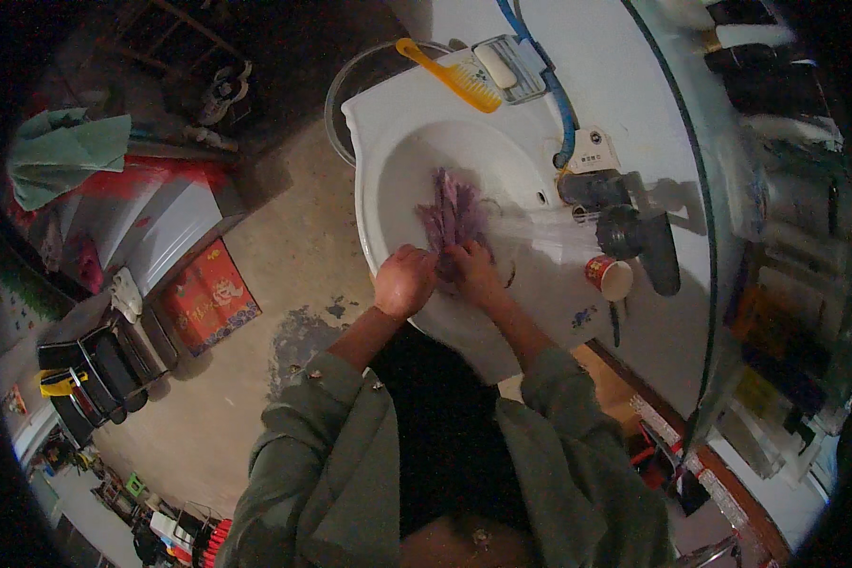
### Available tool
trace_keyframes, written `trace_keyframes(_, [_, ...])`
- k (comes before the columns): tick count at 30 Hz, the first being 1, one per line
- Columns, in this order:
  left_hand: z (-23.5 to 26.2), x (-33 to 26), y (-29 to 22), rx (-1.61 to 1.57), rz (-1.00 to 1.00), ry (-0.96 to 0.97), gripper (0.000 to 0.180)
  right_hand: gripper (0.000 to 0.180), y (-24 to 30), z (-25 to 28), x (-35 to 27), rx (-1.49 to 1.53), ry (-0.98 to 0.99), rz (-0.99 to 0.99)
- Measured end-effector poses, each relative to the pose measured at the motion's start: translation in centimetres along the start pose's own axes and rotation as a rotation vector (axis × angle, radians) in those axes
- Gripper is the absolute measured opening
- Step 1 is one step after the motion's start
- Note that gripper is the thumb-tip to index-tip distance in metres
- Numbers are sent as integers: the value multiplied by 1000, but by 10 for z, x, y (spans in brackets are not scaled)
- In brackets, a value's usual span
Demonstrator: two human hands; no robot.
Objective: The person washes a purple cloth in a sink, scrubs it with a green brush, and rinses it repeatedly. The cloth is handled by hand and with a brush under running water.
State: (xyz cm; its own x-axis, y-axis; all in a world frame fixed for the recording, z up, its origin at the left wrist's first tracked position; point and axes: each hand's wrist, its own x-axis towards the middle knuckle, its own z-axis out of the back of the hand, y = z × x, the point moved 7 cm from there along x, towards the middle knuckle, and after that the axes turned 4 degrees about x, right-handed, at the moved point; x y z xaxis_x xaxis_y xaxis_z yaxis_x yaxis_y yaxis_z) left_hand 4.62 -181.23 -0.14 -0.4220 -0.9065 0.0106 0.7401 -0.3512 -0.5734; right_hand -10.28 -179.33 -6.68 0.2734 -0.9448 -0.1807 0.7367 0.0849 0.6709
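Note:
A crumpled purple cloth (452, 210) is bunched in the white washbasin (388, 142), its loose folds fanning toward the far side. My left hand (406, 282) is closed on its near left edge, close to the basin's rim. Right beside it, my right hand (473, 272) has its fingers curled round the near end of the same cloth. Clear water (540, 228) streams from the dark tap (619, 233) on the right toward the cloth. Part of the cloth is hidden under my fingers.
A yellow comb (452, 76) and a white soap bar (495, 66) in a dish lie on the far ledge. A red paper cup (608, 276) stands right of the basin. A blue hose (557, 104) runs along the wall. At left, a red box (206, 298) sits on the floor.

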Motion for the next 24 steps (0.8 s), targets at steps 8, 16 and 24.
trace_keyframes(8, [13, -3, 4, 4, -102, -116, 21, 42, -100, 78, 60, 712, -309, -537])
trace_keyframes(16, [17, -5, 1, 0, -185, -189, 25, 52, 3, 31, 142, 122, -439, 56])
trace_keyframes(24, [18, 0, -4, 59, -190, -119, 20, 47, -9, 7, 34, 78, 1, 91])
